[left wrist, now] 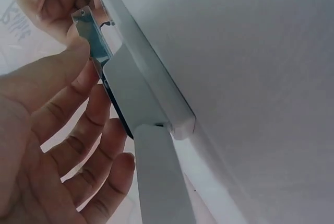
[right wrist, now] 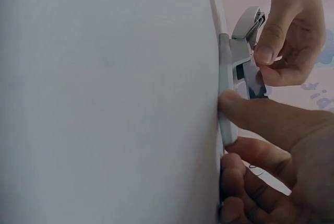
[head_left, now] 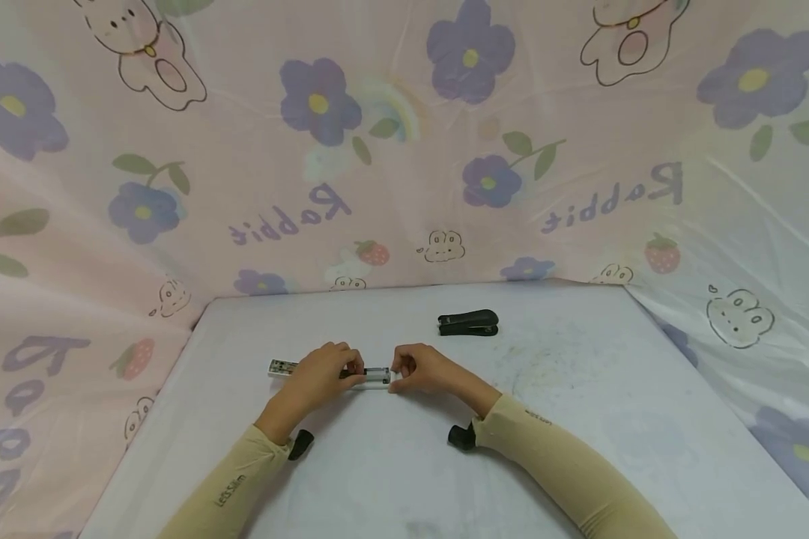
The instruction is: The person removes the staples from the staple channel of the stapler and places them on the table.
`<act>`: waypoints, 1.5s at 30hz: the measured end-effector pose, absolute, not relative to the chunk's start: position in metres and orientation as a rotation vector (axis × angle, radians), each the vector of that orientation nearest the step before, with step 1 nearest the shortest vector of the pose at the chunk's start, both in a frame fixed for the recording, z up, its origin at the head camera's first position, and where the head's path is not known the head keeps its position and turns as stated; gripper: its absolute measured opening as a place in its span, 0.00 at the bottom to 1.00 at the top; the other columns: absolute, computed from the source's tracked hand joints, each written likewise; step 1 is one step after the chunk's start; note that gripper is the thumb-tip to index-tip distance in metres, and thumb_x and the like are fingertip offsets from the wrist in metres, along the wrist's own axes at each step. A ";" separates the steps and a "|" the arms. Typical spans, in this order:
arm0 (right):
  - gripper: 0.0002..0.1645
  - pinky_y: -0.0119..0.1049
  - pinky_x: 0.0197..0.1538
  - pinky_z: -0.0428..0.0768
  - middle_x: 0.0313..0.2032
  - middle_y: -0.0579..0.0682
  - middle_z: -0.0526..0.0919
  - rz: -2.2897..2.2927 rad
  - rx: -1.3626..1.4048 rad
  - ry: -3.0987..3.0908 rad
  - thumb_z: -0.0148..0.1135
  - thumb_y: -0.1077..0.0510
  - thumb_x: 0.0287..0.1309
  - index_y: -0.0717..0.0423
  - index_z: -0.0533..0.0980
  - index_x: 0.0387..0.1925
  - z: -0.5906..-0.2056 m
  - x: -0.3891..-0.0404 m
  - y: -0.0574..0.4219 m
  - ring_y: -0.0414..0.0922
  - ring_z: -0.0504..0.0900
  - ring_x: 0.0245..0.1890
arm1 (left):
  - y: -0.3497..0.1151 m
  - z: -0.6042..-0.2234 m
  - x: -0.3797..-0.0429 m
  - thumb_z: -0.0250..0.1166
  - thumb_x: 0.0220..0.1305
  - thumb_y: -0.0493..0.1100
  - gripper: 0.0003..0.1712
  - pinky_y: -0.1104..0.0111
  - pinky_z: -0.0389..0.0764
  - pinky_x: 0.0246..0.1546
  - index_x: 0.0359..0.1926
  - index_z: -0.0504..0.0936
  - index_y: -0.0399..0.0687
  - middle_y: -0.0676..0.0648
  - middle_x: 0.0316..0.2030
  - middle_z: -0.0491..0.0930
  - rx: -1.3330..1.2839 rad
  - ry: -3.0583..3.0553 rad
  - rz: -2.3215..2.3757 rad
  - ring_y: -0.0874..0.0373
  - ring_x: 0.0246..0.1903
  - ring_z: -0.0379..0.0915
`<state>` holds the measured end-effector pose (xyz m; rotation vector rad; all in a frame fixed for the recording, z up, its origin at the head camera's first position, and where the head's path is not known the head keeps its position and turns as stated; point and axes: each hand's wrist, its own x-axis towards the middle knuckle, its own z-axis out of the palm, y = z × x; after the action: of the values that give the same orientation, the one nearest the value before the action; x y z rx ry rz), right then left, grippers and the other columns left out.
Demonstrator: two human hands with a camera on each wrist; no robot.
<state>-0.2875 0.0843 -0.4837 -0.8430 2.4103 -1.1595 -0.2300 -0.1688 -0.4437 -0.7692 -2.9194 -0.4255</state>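
Note:
A white stapler [head_left: 377,385] lies on the table with its top arm [head_left: 282,367] swung far back to the left. The metal staple channel [left wrist: 93,37] stands up from the body in the left wrist view. My left hand [head_left: 323,374] pinches the stapler by this channel, thumb on the near side and fingers behind. My right hand [head_left: 423,368] grips the front end of the base [right wrist: 226,122] between thumb and index finger, its other fingers curled beneath. In the head view the left hand hides the hinge.
A black stapler [head_left: 468,323] lies farther back on the white table [head_left: 377,479], right of the hands. Black wrist cameras [head_left: 301,445] stick out beneath the beige sleeves [head_left: 232,486]. A printed curtain [head_left: 391,165] hangs behind the table and along both sides.

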 end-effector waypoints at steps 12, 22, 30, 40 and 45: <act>0.16 0.32 0.34 0.71 0.27 0.43 0.78 -1.173 -0.866 2.417 0.82 0.55 0.59 0.53 0.80 0.38 -0.483 -0.286 0.085 0.38 0.72 0.27 | -0.161 -0.446 -0.231 0.78 0.67 0.44 0.06 0.63 0.77 0.38 0.36 0.87 0.52 0.55 0.34 0.78 -0.716 -2.918 -0.424 0.59 0.35 0.72; 0.15 0.32 0.35 0.71 0.27 0.42 0.77 -1.151 -0.881 2.430 0.82 0.56 0.59 0.53 0.80 0.38 -0.482 -0.286 0.084 0.37 0.72 0.27 | -0.158 -0.447 -0.230 0.78 0.67 0.43 0.04 0.61 0.79 0.41 0.36 0.90 0.51 0.54 0.35 0.80 -0.672 -2.929 -0.454 0.57 0.37 0.74; 0.15 0.31 0.35 0.71 0.27 0.42 0.77 -1.160 -0.872 2.429 0.82 0.56 0.59 0.52 0.80 0.38 -0.481 -0.286 0.083 0.37 0.71 0.27 | -0.157 -0.449 -0.229 0.77 0.67 0.44 0.04 0.61 0.80 0.42 0.39 0.91 0.49 0.54 0.36 0.81 -0.651 -2.926 -0.484 0.57 0.38 0.75; 0.15 0.31 0.35 0.71 0.27 0.42 0.77 -1.155 -0.873 2.418 0.82 0.57 0.59 0.52 0.80 0.38 -0.482 -0.288 0.083 0.37 0.72 0.27 | -0.155 -0.450 -0.229 0.77 0.67 0.43 0.04 0.61 0.79 0.42 0.39 0.91 0.50 0.55 0.34 0.79 -0.603 -2.936 -0.538 0.57 0.38 0.75; 0.15 0.32 0.36 0.71 0.27 0.41 0.77 -1.149 -0.869 2.419 0.82 0.57 0.59 0.51 0.79 0.38 -0.482 -0.288 0.084 0.37 0.72 0.28 | -0.154 -0.450 -0.229 0.78 0.66 0.43 0.04 0.62 0.78 0.41 0.37 0.90 0.52 0.56 0.33 0.78 -0.572 -2.943 -0.566 0.58 0.37 0.73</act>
<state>-0.2877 0.0837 -0.4817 -0.8692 2.4189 -1.1489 -0.2294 -0.1543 -0.4498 -0.5716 -2.9429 -0.5664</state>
